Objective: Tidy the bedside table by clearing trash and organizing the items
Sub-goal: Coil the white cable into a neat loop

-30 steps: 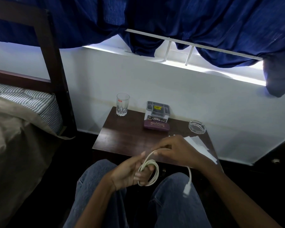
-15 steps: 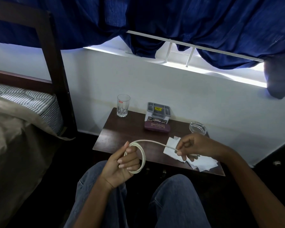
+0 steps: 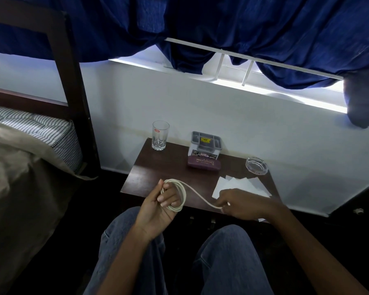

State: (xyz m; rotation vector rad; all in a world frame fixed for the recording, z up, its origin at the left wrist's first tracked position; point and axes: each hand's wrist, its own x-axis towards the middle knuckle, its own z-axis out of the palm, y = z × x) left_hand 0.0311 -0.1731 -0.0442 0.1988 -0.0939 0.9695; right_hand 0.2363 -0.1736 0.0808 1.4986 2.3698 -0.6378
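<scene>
Right hand (image 3: 243, 204) dropped to table (image 3: 158, 173) edge, pinching cable (image 3: 197, 193).

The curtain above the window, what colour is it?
The draped fabric curtain is dark blue; the head view shows it best.

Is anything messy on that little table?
Yes. The white papers lie fanned out crookedly at the table's front right, partly hidden by the right hand. The glass and ashtray stand upright; nothing is spilled.
</scene>
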